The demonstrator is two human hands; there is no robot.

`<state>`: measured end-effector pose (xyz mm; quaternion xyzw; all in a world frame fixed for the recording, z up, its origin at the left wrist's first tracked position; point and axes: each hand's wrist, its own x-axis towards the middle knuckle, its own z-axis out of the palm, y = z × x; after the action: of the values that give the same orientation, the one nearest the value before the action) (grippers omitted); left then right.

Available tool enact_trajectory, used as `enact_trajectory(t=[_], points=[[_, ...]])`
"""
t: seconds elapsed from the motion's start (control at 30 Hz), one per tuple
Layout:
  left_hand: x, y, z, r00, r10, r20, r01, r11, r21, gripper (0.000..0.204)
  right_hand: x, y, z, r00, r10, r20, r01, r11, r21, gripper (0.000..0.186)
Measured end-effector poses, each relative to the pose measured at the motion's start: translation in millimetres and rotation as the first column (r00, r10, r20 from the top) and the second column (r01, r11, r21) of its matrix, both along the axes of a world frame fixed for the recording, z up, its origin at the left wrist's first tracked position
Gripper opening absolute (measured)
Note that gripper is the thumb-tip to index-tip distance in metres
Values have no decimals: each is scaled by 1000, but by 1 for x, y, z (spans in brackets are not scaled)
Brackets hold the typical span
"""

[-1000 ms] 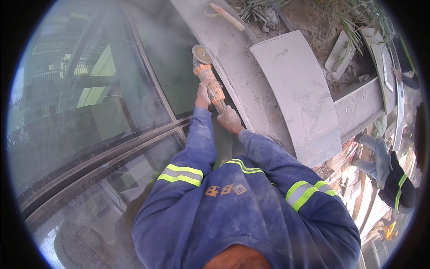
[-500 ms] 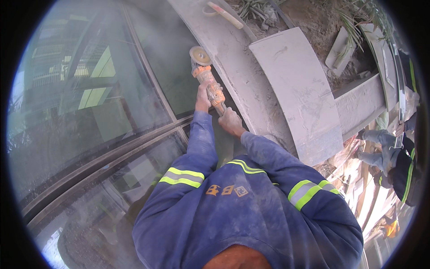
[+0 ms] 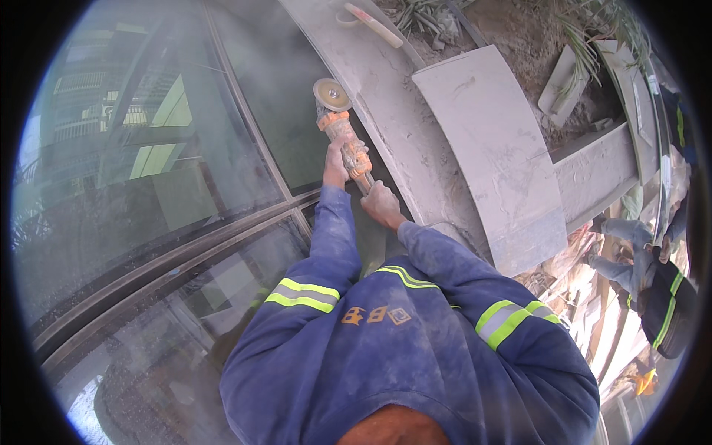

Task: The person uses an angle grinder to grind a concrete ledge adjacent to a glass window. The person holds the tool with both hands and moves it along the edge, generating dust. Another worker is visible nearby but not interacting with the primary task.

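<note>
An orange, dust-covered angle grinder (image 3: 356, 157) is held out in front of me with both hands. Its round disc (image 3: 331, 95) is at the far end, beside the edge of the grey stone ledge (image 3: 404, 141); whether disc and stone touch, I cannot tell. My left hand (image 3: 337, 163) wraps the front of the body, just behind the head. Around the rear handle, my right hand (image 3: 383, 205) is closed. Pale dust coats both hands and the blue sleeves.
Large glass panes (image 3: 163, 133) in dark frames (image 3: 178, 271) stand to the left. A loose grey slab (image 3: 493, 148) lies across the ledge, and a red-and-white tool (image 3: 373, 25) rests at its far end. Soil and plants (image 3: 423, 15) lie behind. Another person (image 3: 653, 289) works among debris at right.
The grinder has shifted very slightly toward me, with both hands staying on it. At the right, the other person has moved a little nearer the lower edge.
</note>
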<state>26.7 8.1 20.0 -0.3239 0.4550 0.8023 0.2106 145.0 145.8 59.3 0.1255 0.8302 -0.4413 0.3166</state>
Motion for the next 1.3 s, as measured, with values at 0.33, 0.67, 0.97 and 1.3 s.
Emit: enact_trajectory(t=[0.33, 0.67, 0.97, 1.3], points=[[-14, -8, -11, 999, -12, -49, 12, 1000, 6, 56, -12, -3, 3, 1000, -26, -8, 26, 1000, -5, 33], [-8, -5, 1, 1000, -31, 6, 31, 999, -19, 50, -6, -4, 5, 1000, -13, -12, 13, 1000, -14, 33], [2, 3, -2, 1000, -19, -13, 19, 999, 36, 54, 1, 4, 5, 1000, -11, 7, 11, 1000, 9, 32], [-6, 2, 3, 999, -28, -24, 27, 999, -26, 57, -4, 2, 4, 1000, -11, 29, 12, 1000, -9, 35]])
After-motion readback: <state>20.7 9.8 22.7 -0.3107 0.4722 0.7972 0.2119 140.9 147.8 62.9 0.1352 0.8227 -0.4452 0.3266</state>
